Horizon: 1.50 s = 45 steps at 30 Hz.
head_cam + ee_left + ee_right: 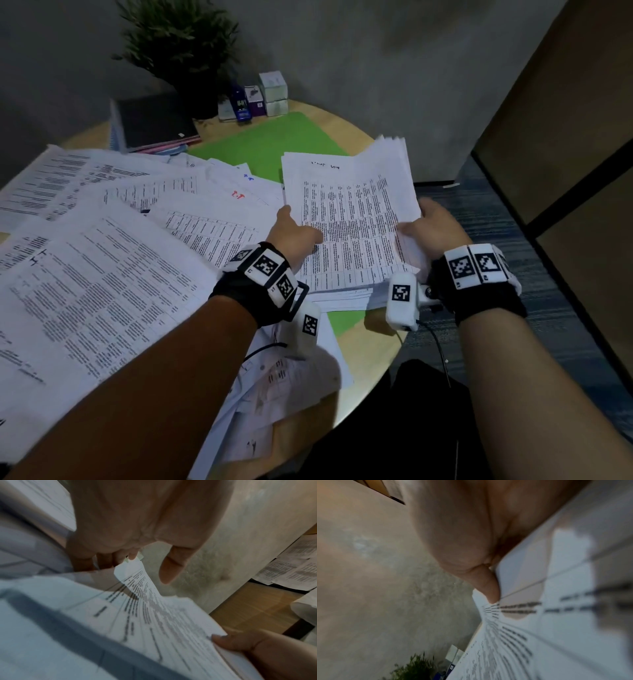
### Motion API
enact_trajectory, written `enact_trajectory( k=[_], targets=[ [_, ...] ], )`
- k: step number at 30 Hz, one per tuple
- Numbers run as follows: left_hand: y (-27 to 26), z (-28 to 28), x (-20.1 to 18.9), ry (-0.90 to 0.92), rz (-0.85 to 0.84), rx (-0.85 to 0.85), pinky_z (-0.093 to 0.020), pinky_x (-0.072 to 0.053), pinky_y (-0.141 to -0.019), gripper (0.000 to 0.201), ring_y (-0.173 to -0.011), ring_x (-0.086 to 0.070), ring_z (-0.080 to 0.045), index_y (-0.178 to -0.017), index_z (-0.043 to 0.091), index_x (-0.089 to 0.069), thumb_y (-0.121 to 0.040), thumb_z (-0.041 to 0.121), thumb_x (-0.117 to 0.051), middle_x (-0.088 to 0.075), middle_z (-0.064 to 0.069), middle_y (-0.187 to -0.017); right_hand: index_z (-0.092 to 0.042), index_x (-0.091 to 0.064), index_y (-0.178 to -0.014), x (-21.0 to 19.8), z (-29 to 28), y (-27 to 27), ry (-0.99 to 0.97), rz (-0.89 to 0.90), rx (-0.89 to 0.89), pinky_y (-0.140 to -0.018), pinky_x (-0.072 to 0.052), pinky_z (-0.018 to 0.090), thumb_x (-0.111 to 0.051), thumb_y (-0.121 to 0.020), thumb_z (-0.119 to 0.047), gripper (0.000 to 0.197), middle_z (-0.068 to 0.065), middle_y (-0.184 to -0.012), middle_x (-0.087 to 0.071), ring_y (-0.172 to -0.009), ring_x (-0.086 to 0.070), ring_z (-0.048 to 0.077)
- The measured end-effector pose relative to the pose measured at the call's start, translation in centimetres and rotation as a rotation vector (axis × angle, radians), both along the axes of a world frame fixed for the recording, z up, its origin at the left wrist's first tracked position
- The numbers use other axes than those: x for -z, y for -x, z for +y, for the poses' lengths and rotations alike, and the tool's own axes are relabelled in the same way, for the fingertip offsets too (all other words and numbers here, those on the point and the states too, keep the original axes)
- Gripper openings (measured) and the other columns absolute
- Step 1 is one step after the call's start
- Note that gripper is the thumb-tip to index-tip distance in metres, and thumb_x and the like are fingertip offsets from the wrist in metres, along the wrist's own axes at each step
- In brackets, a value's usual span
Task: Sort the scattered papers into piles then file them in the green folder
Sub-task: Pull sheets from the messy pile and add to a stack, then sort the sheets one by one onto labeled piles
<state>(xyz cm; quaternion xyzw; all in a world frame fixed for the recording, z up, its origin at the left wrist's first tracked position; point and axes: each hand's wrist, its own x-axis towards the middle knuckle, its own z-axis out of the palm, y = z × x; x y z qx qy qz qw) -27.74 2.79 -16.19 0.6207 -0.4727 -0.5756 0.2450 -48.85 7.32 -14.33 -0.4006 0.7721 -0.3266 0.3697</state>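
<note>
Round table (359, 373), far side against wall. Loose papers (102, 274) fanned over left half. Green folder (270, 144) flat at centre-right, partly covered. Stack (349, 219) held tilted above folder, right of papers. Left hand (293, 233): fingers under stack's left edge, thumb on top. Right hand (435, 222): pinching right edge. Plant (181, 44), 1 dark book (154, 121), small boxes (260, 96) far.

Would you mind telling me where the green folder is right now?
In the head view, the green folder lies flat on the round table's far right side, partly under the scattered papers, just before the small boxes.
</note>
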Motion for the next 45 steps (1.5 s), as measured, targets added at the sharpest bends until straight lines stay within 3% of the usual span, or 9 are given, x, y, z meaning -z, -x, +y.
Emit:
enact_trajectory(
  k=[5, 8, 14, 21, 27, 32, 37, 42, 45],
  targets=[
    [-1.1, -0.6, -0.7, -0.001, 0.284, -0.122, -0.034, -0.049, -0.067, 0.081, -0.08, -0.064, -0.021, -0.151, 0.026, -0.02, -0.088, 0.006, -0.065, -0.058, -0.009, -0.124, -0.02, -0.059, -0.107, -4.7, 2.2, -0.3, 0.387, -0.252, -0.142, -0.078, -0.055, 0.035, -0.055, -0.09, 0.003, 0.029, -0.003, -0.102, -0.072, -0.093, -0.07, 0.017],
    [-2.2, -1.0, -2.5, 0.154, 0.513, -0.099, -0.047, -0.053, -0.094, 0.066, -0.106, -0.067, -0.022, -0.144, 0.015, -0.037, -0.086, 0.002, -0.065, -0.064, -0.008, -0.128, -0.021, -0.057, -0.104, -5.9, 3.1, 0.0, 0.521, -0.408, -0.157, -0.084, -0.054, 0.037, -0.052, -0.088, 0.011, 0.036, -0.004, -0.098, -0.073, -0.094, -0.067, 0.017],
    [-2.4, -0.8, -5.7, 0.588, 0.248, -0.119, -0.047, -0.051, -0.098, 0.048, -0.111, -0.065, -0.02, -0.134, 0.006, -0.052, -0.087, 0.013, -0.056, -0.067, -0.007, -0.122, -0.028, -0.06, -0.11, -5.9, 2.6, -0.2, 0.583, -0.351, -0.063, -0.096, -0.05, 0.046, -0.06, -0.076, 0.0, 0.044, -0.004, -0.109, -0.071, -0.109, -0.065, 0.021],
    [-1.0, 0.3, -7.8, 0.691, 0.446, -0.174, -0.04, -0.046, -0.105, 0.061, -0.117, -0.056, -0.019, -0.133, 0.019, -0.032, -0.078, 0.011, -0.057, -0.053, -0.007, -0.131, -0.032, -0.049, -0.117, -5.7, 2.3, -0.6, 0.597, -0.325, -0.018, -0.102, -0.046, 0.043, -0.069, -0.077, -0.01, 0.05, -0.009, -0.118, -0.064, -0.112, -0.062, 0.011],
    [0.2, 0.2, -7.3, 0.754, 0.399, -0.13, -0.015, -0.039, -0.102, 0.045, -0.11, -0.053, 0.011, -0.132, 0.025, -0.028, -0.098, 0.002, -0.045, -0.049, 0.011, -0.127, -0.044, -0.054, -0.104, -5.2, 2.0, -1.2, 0.657, -0.164, 0.093, -0.1, -0.046, 0.051, -0.061, -0.078, -0.02, 0.037, -0.007, -0.114, -0.066, -0.11, -0.062, 0.016],
    [0.1, -0.3, -7.0, 0.736, 0.467, -0.164, -0.035, -0.037, -0.112, 0.032, -0.115, -0.051, -0.008, -0.12, 0.026, -0.036, -0.098, 0.005, -0.044, -0.05, 0.008, -0.124, -0.034, -0.051, -0.11, -5.1, 1.6, -0.6, 0.703, -0.23, 0.125, -0.096, -0.05, 0.044, -0.062, -0.075, -0.013, 0.042, -0.005, -0.113, -0.065, -0.108, -0.062, 0.018],
    [0.5, 0.3, -2.8, 0.556, 0.229, -0.013, -0.025, -0.036, -0.096, 0.032, -0.112, -0.048, -0.013, -0.13, 0.025, -0.03, -0.104, 0.008, -0.036, -0.049, 0.004, -0.123, -0.018, -0.039, -0.137, -2.0, 1.6, 0.2, 0.34, -0.068, 0.055, -0.104, -0.041, 0.045, -0.063, -0.077, -0.01, 0.064, 0.002, -0.129, -0.056, -0.118, -0.053, 0.021],
    [1.1, -0.4, -2.7, 0.584, -0.027, -0.136, -0.03, -0.041, -0.096, 0.032, -0.112, -0.052, -0.026, -0.134, 0.003, -0.038, -0.104, 0.015, -0.038, -0.055, -0.009, -0.123, -0.007, -0.047, -0.122, -3.1, 1.2, 1.0, 0.333, 0.158, 0.136, -0.068, -0.035, 0.019, -0.053, -0.089, -0.003, 0.034, 0.003, -0.111, -0.056, -0.097, -0.052, 0.016],
    [1.5, -0.4, -2.2, 0.445, -0.15, -0.157, -0.03, -0.042, -0.091, 0.033, -0.11, -0.054, -0.027, -0.131, 0.004, -0.044, -0.104, 0.022, -0.039, -0.056, -0.014, -0.127, -0.004, -0.048, -0.123, -2.3, 0.3, 0.9, 0.24, 0.245, 0.116, -0.07, -0.034, 0.016, -0.051, -0.092, -0.002, 0.032, 0.009, -0.117, -0.058, -0.096, -0.051, 0.017]
  ],
)
